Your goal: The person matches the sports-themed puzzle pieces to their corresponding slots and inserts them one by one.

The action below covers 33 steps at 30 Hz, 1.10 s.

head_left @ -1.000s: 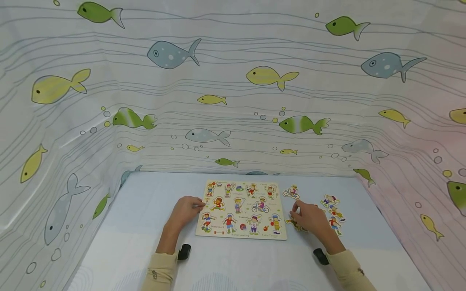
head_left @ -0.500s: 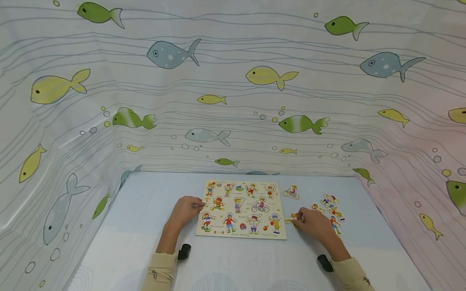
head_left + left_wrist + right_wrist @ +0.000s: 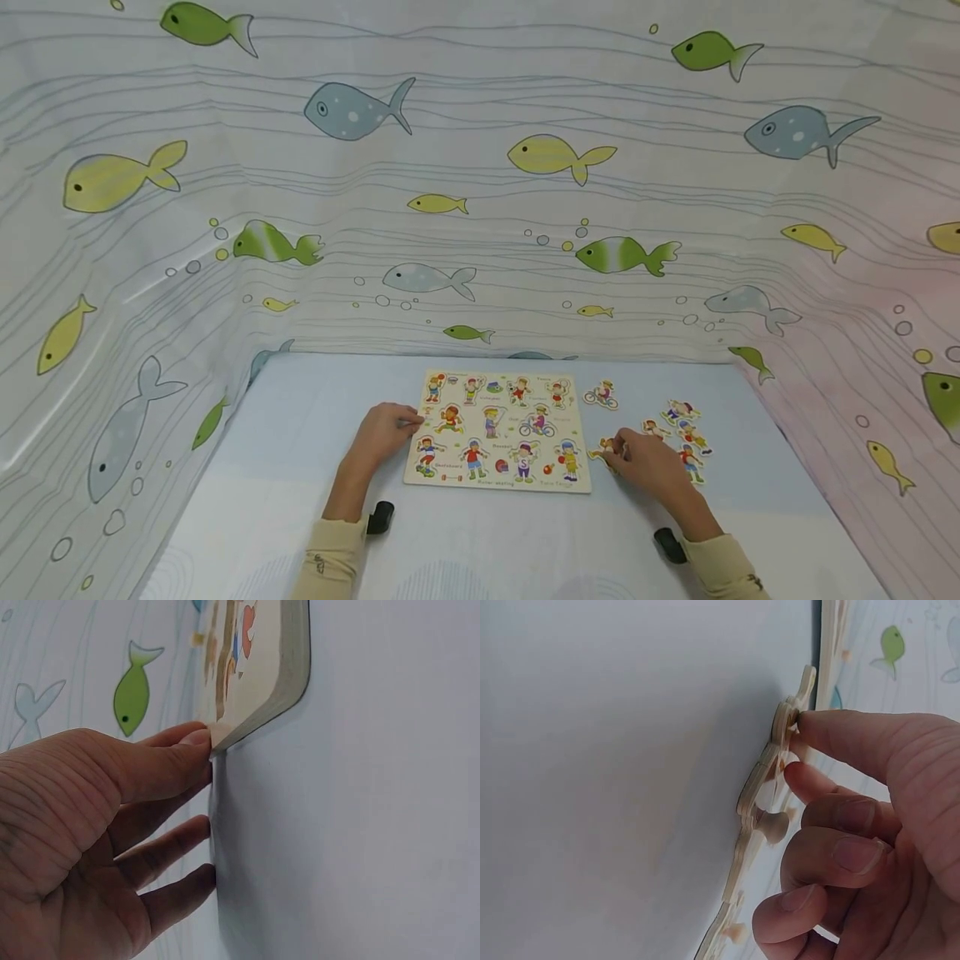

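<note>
A wooden peg puzzle board (image 3: 468,458) printed with children playing sports lies flat on the table. At its left edge is my left hand (image 3: 386,435), thumb and index finger pinching the edge in the left wrist view, other fingers spread below. Just right of the board, my right hand (image 3: 648,462) has thumb and index finger at a puzzle piece (image 3: 602,448), pinching it by its small knob. Its other fingers are curled, and the hand covers part of the piece. The right wrist view shows another knob (image 3: 772,825) on a neighbouring piece.
A cyclist piece (image 3: 602,394) lies beyond my right hand, off the board's upper right corner. Several loose pieces, among them a child in a blue cap (image 3: 690,461), cluster to the right. Fish-printed cloth (image 3: 420,242) rises behind the table (image 3: 300,400).
My right hand has come slightly toward me and to the right, its fingertips now at the piece beside the board; a small piece behind it is uncovered. The left hand has stayed put.
</note>
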### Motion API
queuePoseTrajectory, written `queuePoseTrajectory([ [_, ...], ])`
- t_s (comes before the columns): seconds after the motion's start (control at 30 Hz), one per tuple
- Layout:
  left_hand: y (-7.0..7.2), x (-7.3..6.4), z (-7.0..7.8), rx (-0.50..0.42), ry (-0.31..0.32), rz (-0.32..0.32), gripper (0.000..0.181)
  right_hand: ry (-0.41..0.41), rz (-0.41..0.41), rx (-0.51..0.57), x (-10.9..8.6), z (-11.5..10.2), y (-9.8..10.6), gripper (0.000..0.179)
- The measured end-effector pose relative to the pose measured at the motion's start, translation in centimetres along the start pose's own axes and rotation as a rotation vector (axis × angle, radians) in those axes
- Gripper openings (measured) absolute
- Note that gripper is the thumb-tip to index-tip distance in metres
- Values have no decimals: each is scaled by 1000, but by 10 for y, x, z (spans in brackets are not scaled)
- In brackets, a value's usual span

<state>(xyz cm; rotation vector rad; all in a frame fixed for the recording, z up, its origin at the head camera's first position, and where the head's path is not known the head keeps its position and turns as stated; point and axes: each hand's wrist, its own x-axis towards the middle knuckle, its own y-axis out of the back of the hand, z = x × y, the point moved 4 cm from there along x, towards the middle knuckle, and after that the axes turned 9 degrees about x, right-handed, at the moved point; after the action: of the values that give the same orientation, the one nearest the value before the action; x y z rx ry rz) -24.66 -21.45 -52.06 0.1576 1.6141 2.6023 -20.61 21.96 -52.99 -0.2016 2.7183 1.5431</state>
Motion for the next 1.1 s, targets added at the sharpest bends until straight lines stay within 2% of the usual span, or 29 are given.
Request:
queuePoseTrajectory([
  [0.57,0,1,-1,-9,5,4,14,-6,-5,19,3,-3,5,18],
  [1.1,1,-1,0,-1,0,2,15,80,19,19,6,-35,8,15],
])
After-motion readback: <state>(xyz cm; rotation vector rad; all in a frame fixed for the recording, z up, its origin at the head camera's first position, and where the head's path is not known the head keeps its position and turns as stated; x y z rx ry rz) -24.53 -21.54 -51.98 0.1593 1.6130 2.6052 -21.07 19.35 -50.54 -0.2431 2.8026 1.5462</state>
